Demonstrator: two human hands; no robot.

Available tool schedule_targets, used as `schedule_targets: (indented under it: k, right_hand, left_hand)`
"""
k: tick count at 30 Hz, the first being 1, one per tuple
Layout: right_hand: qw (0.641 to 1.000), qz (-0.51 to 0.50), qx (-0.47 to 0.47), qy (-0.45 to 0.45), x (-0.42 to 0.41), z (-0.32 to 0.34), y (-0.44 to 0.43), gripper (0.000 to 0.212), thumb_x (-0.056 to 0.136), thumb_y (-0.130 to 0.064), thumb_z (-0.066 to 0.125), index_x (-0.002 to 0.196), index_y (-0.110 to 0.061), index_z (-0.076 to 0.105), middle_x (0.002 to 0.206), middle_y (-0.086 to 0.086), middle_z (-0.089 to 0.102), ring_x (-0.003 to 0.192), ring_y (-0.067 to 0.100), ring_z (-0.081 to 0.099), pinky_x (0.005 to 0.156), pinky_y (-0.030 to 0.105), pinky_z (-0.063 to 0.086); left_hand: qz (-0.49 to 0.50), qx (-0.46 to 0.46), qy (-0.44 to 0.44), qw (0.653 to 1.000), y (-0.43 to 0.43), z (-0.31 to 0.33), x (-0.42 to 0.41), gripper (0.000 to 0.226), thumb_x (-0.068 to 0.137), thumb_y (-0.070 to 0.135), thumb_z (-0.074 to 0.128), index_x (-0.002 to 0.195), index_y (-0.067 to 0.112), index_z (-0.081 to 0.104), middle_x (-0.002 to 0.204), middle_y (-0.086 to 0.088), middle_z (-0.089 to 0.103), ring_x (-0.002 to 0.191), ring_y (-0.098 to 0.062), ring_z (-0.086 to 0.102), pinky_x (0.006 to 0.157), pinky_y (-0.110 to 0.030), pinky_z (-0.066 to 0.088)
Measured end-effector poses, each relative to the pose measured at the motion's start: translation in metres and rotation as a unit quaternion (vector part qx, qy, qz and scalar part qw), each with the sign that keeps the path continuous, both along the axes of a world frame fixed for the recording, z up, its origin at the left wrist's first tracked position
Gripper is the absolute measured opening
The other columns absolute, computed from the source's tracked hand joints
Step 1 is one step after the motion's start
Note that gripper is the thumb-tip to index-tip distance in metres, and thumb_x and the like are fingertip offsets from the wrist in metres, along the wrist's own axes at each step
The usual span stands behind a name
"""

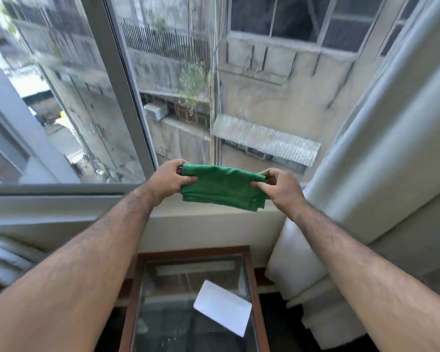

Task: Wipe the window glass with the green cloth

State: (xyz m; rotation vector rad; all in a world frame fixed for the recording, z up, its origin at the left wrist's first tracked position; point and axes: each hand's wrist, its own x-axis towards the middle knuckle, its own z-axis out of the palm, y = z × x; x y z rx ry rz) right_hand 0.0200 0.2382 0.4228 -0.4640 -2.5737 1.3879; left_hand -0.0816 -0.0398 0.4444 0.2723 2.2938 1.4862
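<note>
A folded green cloth [224,188] is stretched between both hands, just above the window sill. My left hand [167,177] pinches its left end and my right hand [281,188] pinches its right end. Behind and above the cloth is the window glass [252,85], with buildings showing through it. A grey vertical frame bar [123,80] splits the glass into a left pane and a right pane. The cloth hangs in front of the lower edge of the right pane; whether it touches the glass I cannot tell.
A pale curtain [381,148] hangs bunched at the right, close to my right hand. The sill [61,212] runs across below the glass. Beneath my arms stands a wood-framed glass-topped table [253,288] with a white card [222,307] on it.
</note>
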Motion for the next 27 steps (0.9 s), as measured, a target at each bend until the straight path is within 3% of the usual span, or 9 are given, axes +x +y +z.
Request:
schedule_targets:
  k: [5,7,9,10,14,17,20,24,27]
  right_hand:
    - [0.996,-0.008,-0.008,0.094,-0.01,0.111,-0.008,0.014,0.083,-0.022,0.089,0.084,-0.024,0.075,0.089,0.007,0.081,0.091,0.03,0.079,0.084,0.047,0.067]
    - [0.991,-0.008,-0.008,0.131,-0.012,0.156,-0.012,0.014,0.084,-0.022,0.088,0.085,-0.023,0.075,0.091,0.009,0.081,0.092,0.031,0.079,0.084,0.047,0.067]
    - [0.986,-0.012,-0.005,0.166,-0.014,0.196,-0.017,0.015,0.084,-0.021,0.088,0.082,-0.024,0.073,0.095,0.015,0.082,0.097,0.037,0.079,0.085,0.053,0.068]
    - [0.983,-0.013,-0.001,0.182,-0.014,0.215,-0.019,0.017,0.085,-0.02,0.088,0.08,-0.024,0.072,0.096,0.018,0.082,0.097,0.039,0.079,0.084,0.055,0.068]
    - [0.971,-0.021,0.012,0.237,-0.019,0.281,-0.023,0.014,0.085,-0.02,0.086,0.086,-0.015,0.073,0.096,0.021,0.08,0.097,0.041,0.079,0.082,0.058,0.067]
    - [0.962,-0.021,0.039,0.27,-0.021,0.322,-0.023,0.015,0.085,-0.023,0.086,0.082,-0.019,0.072,0.094,0.017,0.081,0.091,0.037,0.08,0.08,0.056,0.068]
    - [0.952,0.002,0.064,0.298,-0.023,0.354,-0.02,0.018,0.086,-0.026,0.086,0.079,-0.025,0.07,0.092,0.012,0.082,0.084,0.03,0.081,0.078,0.05,0.069]
    - [0.925,-0.03,0.152,0.347,-0.029,0.384,0.011,0.021,0.091,-0.038,0.081,0.096,-0.018,0.075,0.086,-0.004,0.077,0.079,0.013,0.074,0.07,0.019,0.053]
    - [0.903,-0.051,0.22,0.367,-0.036,0.403,0.049,0.033,0.092,-0.034,0.08,0.114,-0.01,0.073,0.107,0.01,0.078,0.103,0.026,0.073,0.089,0.03,0.056]
  left_hand:
    - [0.025,0.102,0.066,0.992,-0.012,0.111,-0.013,0.019,0.092,0.007,0.074,0.109,0.014,0.069,0.105,-0.007,0.076,0.1,-0.026,0.074,0.061,-0.025,0.062]
    - [0.033,0.121,0.124,0.984,-0.012,0.159,-0.018,0.016,0.094,0.01,0.073,0.107,0.018,0.07,0.109,-0.01,0.075,0.102,-0.029,0.072,0.068,-0.037,0.065]
    - [0.04,0.133,0.177,0.974,-0.009,0.202,-0.021,0.013,0.096,0.011,0.07,0.106,0.019,0.069,0.115,-0.015,0.073,0.107,-0.036,0.069,0.085,-0.053,0.062]
    - [0.045,0.139,0.204,0.968,-0.006,0.223,-0.022,0.012,0.097,0.011,0.068,0.104,0.021,0.068,0.114,-0.015,0.071,0.106,-0.036,0.068,0.088,-0.053,0.061]
    - [0.08,0.138,0.323,0.933,0.009,0.298,-0.026,0.016,0.099,0.012,0.063,0.098,0.028,0.064,0.098,0.002,0.065,0.091,-0.018,0.061,0.075,-0.035,0.056]
    - [0.111,0.118,0.4,0.902,0.02,0.347,-0.027,0.019,0.101,0.013,0.061,0.106,0.031,0.061,0.096,0.004,0.061,0.087,-0.013,0.055,0.065,-0.026,0.045]
    - [0.135,0.072,0.473,0.868,0.025,0.393,-0.028,0.021,0.1,0.011,0.061,0.117,0.024,0.062,0.104,-0.004,0.061,0.091,-0.021,0.056,0.064,-0.028,0.043]
    - [0.13,-0.046,0.569,0.811,0.022,0.45,-0.035,0.034,0.1,0.005,0.06,0.13,0.02,0.061,0.108,-0.011,0.064,0.093,-0.026,0.056,0.067,-0.029,0.047]
    - [0.107,-0.134,0.603,0.779,0.019,0.478,-0.047,0.04,0.099,-0.002,0.058,0.133,0.019,0.061,0.117,-0.021,0.069,0.094,-0.028,0.057,0.075,-0.034,0.05]
